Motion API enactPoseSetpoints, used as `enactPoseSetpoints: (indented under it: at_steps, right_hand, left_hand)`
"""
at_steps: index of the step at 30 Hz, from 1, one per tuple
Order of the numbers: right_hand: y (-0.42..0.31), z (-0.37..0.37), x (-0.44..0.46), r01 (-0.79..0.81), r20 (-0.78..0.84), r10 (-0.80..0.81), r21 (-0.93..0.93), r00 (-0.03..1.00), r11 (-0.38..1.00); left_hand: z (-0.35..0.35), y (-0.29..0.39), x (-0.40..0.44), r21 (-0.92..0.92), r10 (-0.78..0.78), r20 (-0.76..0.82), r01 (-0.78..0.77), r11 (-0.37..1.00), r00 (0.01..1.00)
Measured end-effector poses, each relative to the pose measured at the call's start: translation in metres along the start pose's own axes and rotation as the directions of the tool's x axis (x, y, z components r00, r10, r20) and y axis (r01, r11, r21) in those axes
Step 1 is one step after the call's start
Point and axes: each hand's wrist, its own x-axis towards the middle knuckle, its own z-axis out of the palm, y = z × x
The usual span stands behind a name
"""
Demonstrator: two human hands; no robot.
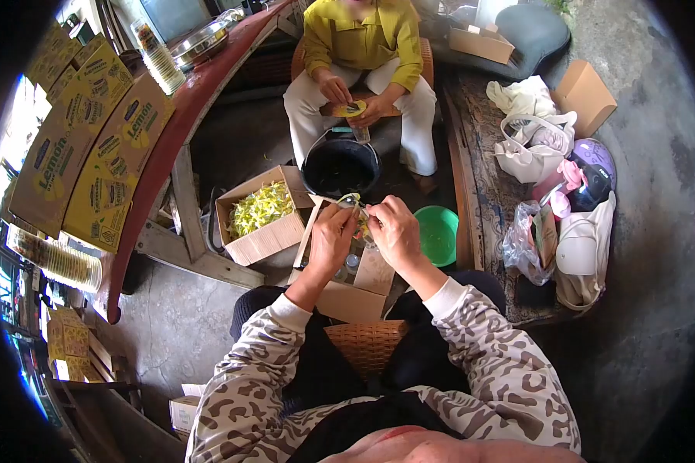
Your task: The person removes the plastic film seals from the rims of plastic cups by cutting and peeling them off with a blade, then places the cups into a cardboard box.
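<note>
The floor [177, 305] is bare grey concrete. Along the left runs a red-edged table [235, 58] with lemon boxes [104, 158], stacked cups [161, 62] and a metal bowl [201, 45]. To the right, a low patterned bench [473, 147] bears bags [534, 158], a purple helmet [597, 157] and an open carton [583, 100]. Opposite sits a co-worker in a yellow shirt [363, 35], both hands on a cup with a yellow top, above a black bucket [338, 166]. A box [264, 245] of yellow pieces stands left of the bucket; a green basin [439, 235] lies to its right.

The person's left hand [333, 235] is nearly closed, fingers curled, its tips pinching a small clear item [351, 202]. The right hand [394, 235] is likewise curled, thumb and fingers drawn together at the item's other side. The item is held up over a cardboard box [353, 302] near the knees; its exact kind cannot be told.
</note>
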Motion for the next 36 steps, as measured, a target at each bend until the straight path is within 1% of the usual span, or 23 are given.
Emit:
enactPoseSetpoints:
  at_steps: [2,4,5,7,11,13,17,19,20,22,23,24,26,27,28,30,31,32,34,35,36]
  right_hand:
    - [0.000,0.002,0.000,-0.002,0.000,0.002,-0.010,1.000,1.000]
    - [0.001,0.004,0.000,-0.018,-0.002,0.018,-0.002,1.000,1.000]
    - [0.001,0.005,-0.001,-0.017,-0.002,0.017,-0.004,1.000,1.000]
    - [0.003,0.007,-0.002,-0.054,0.020,0.054,0.015,0.998,0.998]
    - [0.004,0.012,-0.004,-0.058,0.017,0.058,0.009,0.998,0.998]
    - [0.005,0.013,-0.004,-0.062,0.032,0.062,0.004,0.998,0.998]
    - [0.006,0.014,-0.004,-0.095,0.044,0.094,0.009,0.995,0.995]
    - [0.012,0.017,-0.005,-0.108,0.030,0.109,-0.032,0.994,0.994]
    - [0.019,0.019,-0.003,-0.110,0.028,0.110,-0.033,0.993,0.993]
    - [0.033,0.017,0.006,-0.124,-0.062,0.121,-0.047,0.991,0.991]
    - [0.037,0.017,0.007,-0.137,-0.084,0.133,-0.043,0.987,0.990]
    - [0.035,0.014,0.009,-0.134,-0.084,0.131,-0.040,0.988,0.990]
    - [0.031,0.008,0.012,-0.233,-0.047,0.239,0.107,0.970,0.966]
    - [0.029,0.006,0.012,-0.200,-0.078,0.210,0.126,0.974,0.972]
    - [0.027,0.005,0.010,-0.196,-0.076,0.207,0.126,0.975,0.972]
    - [0.022,0.002,0.008,-0.158,-0.074,0.171,0.155,0.982,0.975]
    - [0.019,0.001,0.007,-0.125,-0.080,0.140,0.169,0.987,0.978]
    - [0.016,0.000,0.006,-0.125,-0.076,0.140,0.175,0.987,0.977]
    - [0.008,0.000,0.005,-0.095,-0.049,0.103,0.133,0.994,0.987]
    - [0.005,0.000,0.005,-0.097,-0.046,0.104,0.141,0.994,0.985]
    - [0.002,-0.001,0.005,-0.054,-0.035,0.059,0.131,0.998,0.990]
  left_hand:
    - [0.002,0.002,-0.001,-0.011,0.008,0.005,-0.008,1.000,1.000]
    - [0.004,0.004,-0.002,-0.089,-0.021,-0.009,0.020,0.996,1.000]
    - [0.004,0.004,-0.003,-0.090,-0.020,-0.010,0.019,0.996,1.000]
    - [0.005,0.002,-0.003,-0.071,-0.013,-0.010,0.012,0.997,1.000]
    - [0.009,-0.002,-0.004,-0.075,0.024,-0.020,-0.026,0.997,1.000]
    - [0.009,-0.005,-0.004,-0.018,0.053,0.000,-0.053,0.998,0.999]
    - [0.010,-0.005,-0.006,0.042,0.046,0.036,-0.048,0.998,0.998]
    - [0.010,-0.002,-0.009,0.107,0.123,0.084,-0.131,0.986,0.989]
    - [0.012,0.002,-0.011,0.106,0.124,0.087,-0.133,0.985,0.988]
    - [0.016,0.016,-0.014,0.054,0.212,0.050,-0.215,0.975,0.976]
    - [0.014,0.019,-0.012,0.066,0.176,0.070,-0.180,0.981,0.982]
    - [0.013,0.016,-0.010,0.069,0.176,0.068,-0.180,0.981,0.982]
    - [0.012,0.005,-0.007,-0.037,0.070,0.027,-0.069,0.997,0.997]
    - [0.008,0.003,-0.005,-0.010,0.083,0.006,-0.083,0.996,0.997]
    - [0.004,0.002,-0.005,-0.009,0.082,0.002,-0.082,0.997,0.997]
    - [-0.004,0.001,-0.006,-0.039,-0.023,-0.023,0.022,0.999,0.999]
    - [-0.006,0.000,-0.006,-0.034,-0.046,-0.044,0.044,0.998,0.998]
    - [-0.007,0.001,-0.008,-0.028,-0.051,-0.046,0.049,0.998,0.998]
    - [-0.013,0.011,-0.008,-0.041,-0.136,-0.049,0.134,0.990,0.990]
    - [-0.010,0.005,-0.010,-0.037,-0.120,-0.086,0.117,0.992,0.989]
    - [-0.010,0.004,-0.011,-0.031,-0.123,-0.086,0.121,0.992,0.989]
